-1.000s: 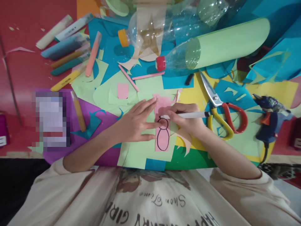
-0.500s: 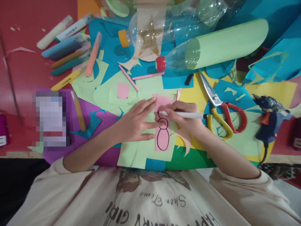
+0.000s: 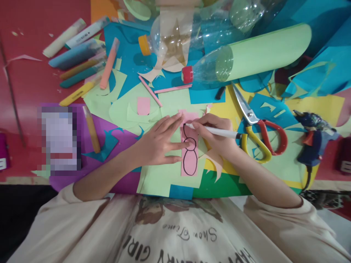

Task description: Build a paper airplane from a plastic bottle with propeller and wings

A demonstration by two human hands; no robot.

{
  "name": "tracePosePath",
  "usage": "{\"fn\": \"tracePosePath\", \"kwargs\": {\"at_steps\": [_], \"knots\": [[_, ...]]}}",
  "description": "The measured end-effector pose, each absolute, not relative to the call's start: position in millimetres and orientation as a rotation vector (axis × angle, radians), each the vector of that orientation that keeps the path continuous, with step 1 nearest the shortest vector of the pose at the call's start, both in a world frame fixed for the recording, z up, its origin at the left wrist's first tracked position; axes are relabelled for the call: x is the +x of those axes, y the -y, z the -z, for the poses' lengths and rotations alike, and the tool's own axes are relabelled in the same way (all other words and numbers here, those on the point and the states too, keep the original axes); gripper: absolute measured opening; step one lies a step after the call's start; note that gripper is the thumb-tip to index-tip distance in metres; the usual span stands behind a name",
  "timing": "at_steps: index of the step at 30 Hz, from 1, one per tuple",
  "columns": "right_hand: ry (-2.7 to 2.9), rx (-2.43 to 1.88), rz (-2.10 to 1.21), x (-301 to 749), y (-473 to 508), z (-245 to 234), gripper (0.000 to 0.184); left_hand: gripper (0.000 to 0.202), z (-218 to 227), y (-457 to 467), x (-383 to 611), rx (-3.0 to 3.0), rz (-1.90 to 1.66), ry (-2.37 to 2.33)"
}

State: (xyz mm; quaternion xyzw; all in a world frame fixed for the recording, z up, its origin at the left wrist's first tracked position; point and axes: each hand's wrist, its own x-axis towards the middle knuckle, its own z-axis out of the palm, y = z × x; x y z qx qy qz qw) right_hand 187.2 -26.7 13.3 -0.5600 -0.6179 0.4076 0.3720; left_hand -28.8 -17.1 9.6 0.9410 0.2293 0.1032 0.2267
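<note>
A pink paper strip (image 3: pixel 189 160) lies on light green paper (image 3: pixel 161 179) in the middle of the table. A black oval and part of a second one above it are drawn on the strip. My left hand (image 3: pixel 159 140) lies flat with fingers spread, pressing the strip's left edge. My right hand (image 3: pixel 215 137) grips a white marker (image 3: pixel 219 132) whose tip touches the upper part of the strip.
Scissors with red and yellow handles (image 3: pixel 259 126) lie right of my right hand, a blue glue gun (image 3: pixel 314 137) farther right. Two clear plastic bottles (image 3: pixel 204 69) and a green paper roll (image 3: pixel 268 49) lie behind. Several markers (image 3: pixel 82 65) sit at far left. Coloured paper scraps cover the table.
The marker tip has moved up the pink strip, away from me, lengthening the upper black outline. My left hand has stayed in place.
</note>
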Motion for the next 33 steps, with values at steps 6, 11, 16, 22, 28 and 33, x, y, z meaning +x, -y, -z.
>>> {"fn": "tracePosePath", "kwargs": {"at_steps": [6,11,16,22,28,33], "knots": [[1.568,-1.439,-1.021,187.3,25.0,-10.5,0.016,0.044,-10.6,17.6,-29.3,2.594,-0.294,-0.639],[1.525,-1.43,-1.029,188.5,23.6,-9.3,0.015,0.043,-10.7,17.8,-29.2,2.607,-0.307,-0.635],[1.499,-1.457,-1.012,188.0,23.5,-9.7,0.013,0.039,-10.4,18.4,-28.9,2.641,-0.284,-0.649],[1.468,-1.489,-1.007,187.2,23.5,-10.4,0.011,0.036,-11.9,18.2,-29.0,2.683,-0.265,-0.603],[1.477,-1.5,-0.976,188.4,23.0,-8.2,0.012,0.035,-14.7,17.8,-28.3,2.673,-0.211,-0.592],[1.45,-1.517,-0.993,188.2,23.0,-7.9,0.013,0.035,-14.2,18.7,-28.5,2.661,-0.247,-0.582]]}}
